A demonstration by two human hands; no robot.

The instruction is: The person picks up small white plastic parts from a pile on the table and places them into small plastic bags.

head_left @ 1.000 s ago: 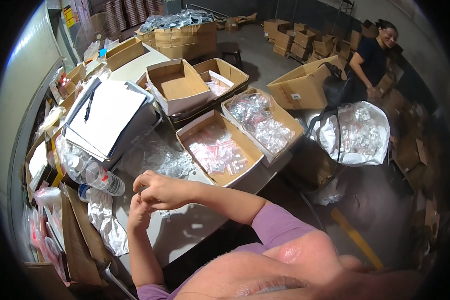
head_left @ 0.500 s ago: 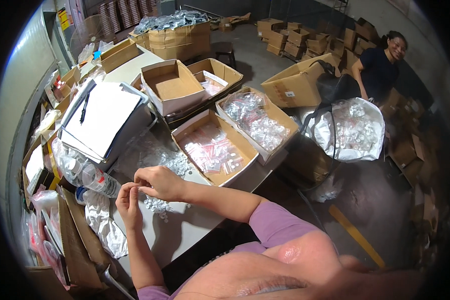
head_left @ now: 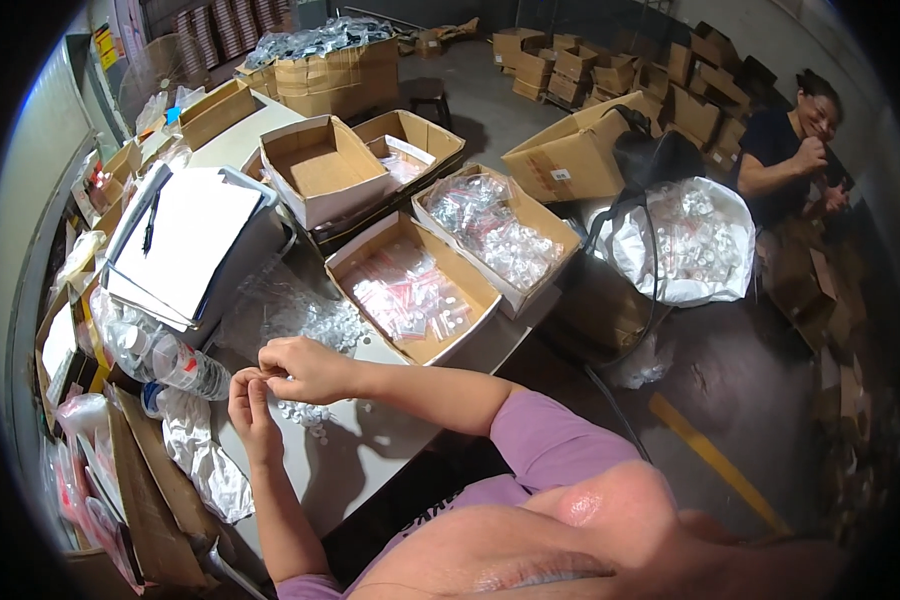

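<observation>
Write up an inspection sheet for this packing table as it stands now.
Surface: grey table, crowded, bare at the near edge.
Job's things: small clear parts heaped under the hands; what the fingers pinch is too small to tell.
Clutter: open box of small bags, plastic bottle, clipboard with pen.
Hands: left hand and right hand meet fingertip to fingertip.
Cables: dark cable hanging past the white sack.
Surroundings: stacked cardboard boxes, a seated co-worker.
</observation>
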